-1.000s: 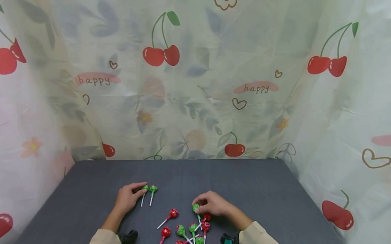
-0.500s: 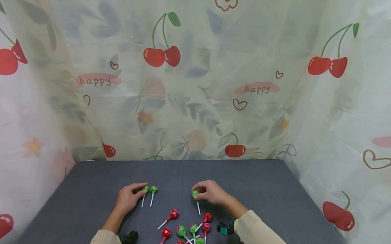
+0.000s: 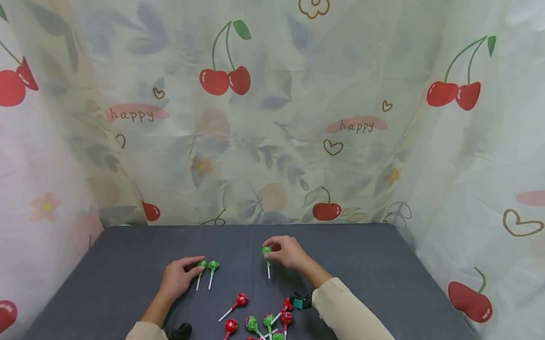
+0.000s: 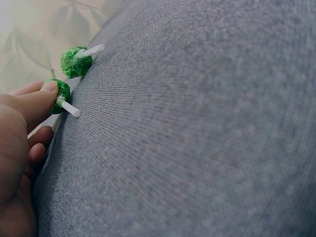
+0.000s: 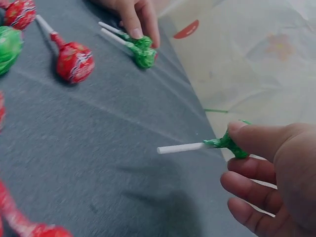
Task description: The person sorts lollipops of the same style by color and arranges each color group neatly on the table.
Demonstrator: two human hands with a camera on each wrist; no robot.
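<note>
Between thumb and fingers, my left hand [image 3: 176, 276] pinches the head of a green-wrapped lollipop [image 4: 63, 90] at the left of the table, its white stick pointing toward me. Just right of it lies a second green lollipop [image 3: 213, 265], roughly parallel. My right hand [image 3: 292, 254] pinches another green lollipop [image 5: 237, 149] by its wrapped head. That one is held over the table's far middle, stick hanging toward me in the head view, with a shadow under it in the right wrist view. The other right fingers are loosely bent below the candy.
Nearer to me lies a loose pile of red and green lollipops, with a green one [image 3: 251, 323] and a red one [image 3: 286, 318] among crossed sticks. Two red lollipops [image 3: 242, 299] [image 3: 231, 325] lie left of it. A printed curtain [image 3: 265, 114] surrounds the dark table [image 3: 341, 252].
My right hand has carried its green lollipop up from the pile, away from me and slightly left. My left hand has stayed on its lollipop.
</note>
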